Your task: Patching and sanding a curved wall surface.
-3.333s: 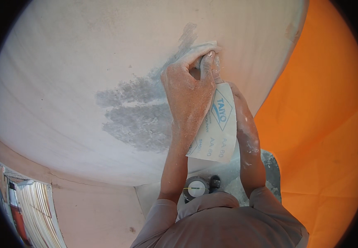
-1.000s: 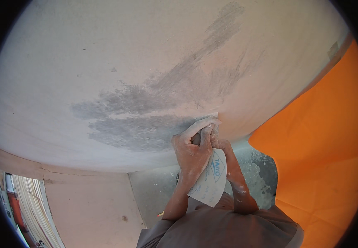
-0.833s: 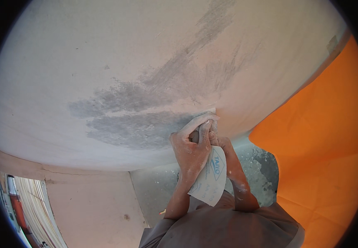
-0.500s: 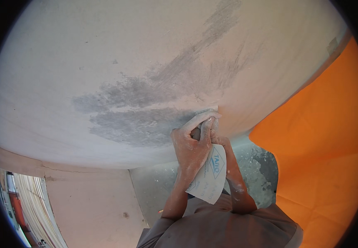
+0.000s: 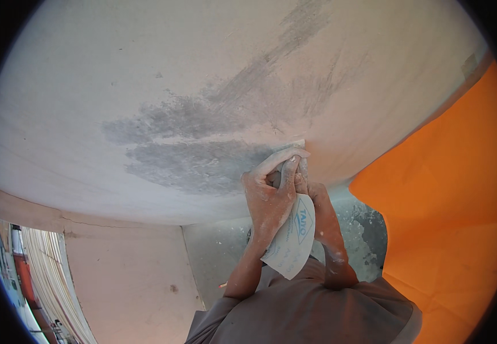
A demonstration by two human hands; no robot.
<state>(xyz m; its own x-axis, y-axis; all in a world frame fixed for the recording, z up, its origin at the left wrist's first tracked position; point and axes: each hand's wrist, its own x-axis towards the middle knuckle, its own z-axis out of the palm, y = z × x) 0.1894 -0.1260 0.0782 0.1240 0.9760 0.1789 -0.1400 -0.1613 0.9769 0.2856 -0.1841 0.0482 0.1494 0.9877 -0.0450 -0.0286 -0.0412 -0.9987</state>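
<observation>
We see both hands raised overhead against a broad, pale plastered surface [image 5: 162, 69] that curves across most of the view. The left hand [image 5: 268, 195] is dusted white, its fingers [image 5: 277, 162] curled and pressed flat against the plaster, closed over the top edge of a folded sheet of sandpaper [image 5: 293, 241]. The right hand [image 5: 311, 192] sits just beside it, touching it, fingers also closed on the same sheet from the other side. The sheet hangs down between the two forearms, its pale backing with a blue diamond mark facing us. The upper edge of the sandpaper meets the plaster at the right end of a grey patch [image 5: 191, 163], where the top coat is rubbed away; a fainter grey streak [image 5: 294, 34] runs up and to the right from it. To the right hangs an orange sheet [image 5: 460, 200]. Below the hands we see our grey shirt [image 5: 317, 315], and at lower left a pinkish wall [image 5: 128, 281].
</observation>
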